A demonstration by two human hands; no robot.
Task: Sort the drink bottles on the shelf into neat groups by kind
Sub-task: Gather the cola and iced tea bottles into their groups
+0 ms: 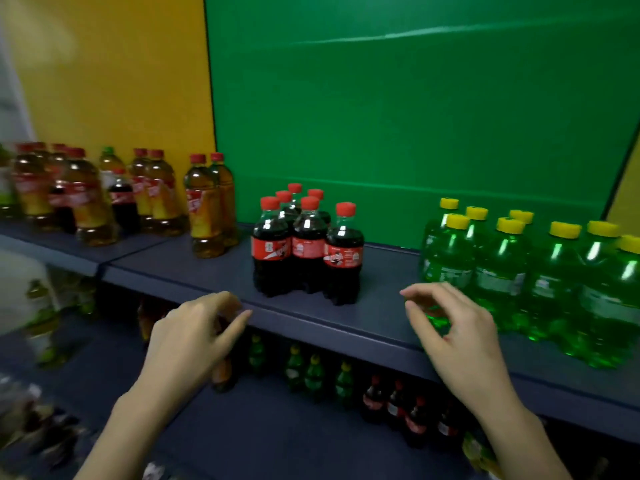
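Most of the sorting on the shelf [214,271] looked done across the middle and right of the frame. The cola bottles [306,247] stood in one tight cluster at centre, red caps together. The green bottles [519,271] with yellow caps filled the right side in rows, well apart from the cola with bare shelf between. What remained, I judged, lay at the upper left. The amber bottles [207,209] ran along there, but a stray cola bottle [121,202] stood among them, with a green-capped bottle [109,161] just behind it (that end was blurred, so I could not tell its kind). Getting the stray out would have meant reaching in between closely packed amber bottles, which could easily tip. My left hand [194,337] hovered at lower centre-left, just in front of the shelf edge. My right hand [453,327] hovered at lower right, in front of the nearest green bottle. Both were empty, with fingers loosely curled, and they were well apart from each other. Below the edge, a lower shelf held more small bottles [311,372], green ones beside cola ones, though whether those were mine to sort I could not tell. A green panel [398,116] and a yellow panel [121,81] backed the shelf.
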